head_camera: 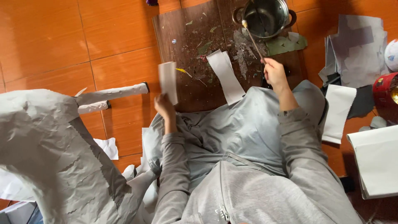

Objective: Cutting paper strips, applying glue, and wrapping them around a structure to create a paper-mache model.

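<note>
Head view, looking down at a seated person in grey clothes on an orange tiled floor (49,37).

Left hand (164,106), centre-left of frame: closed on the lower end of a white paper strip (168,81), which is held upright over the left edge of the dark wooden board (178,45).

Right hand (274,73), upper centre-right: fingers pinched shut round the lower end of a thin brush (253,40). The brush is slanted up-left, with its pale tip at the rim of the metal pot (265,17) at top centre. Whether the tip touches the pot's contents cannot be told.

The pot is set on the far end of the board. The board is smeared with pale paste and dotted with paper scraps. A second white paper strip (226,76) is laid flat on the board, between the two hands, with its lower end reaching the person's lap.

Lower left: a large grey papier-mâché figure (54,153) with two rolled-paper limbs pointing right, near the left hand but not touching it.

Right side: loose grey and white paper sheets (356,49) are spread on the floor, a white sheet (339,112) lies by the right knee, and a stack of white paper (377,161) is seen at the right edge. A red container (383,89) is partly cut off at the right edge.
</note>
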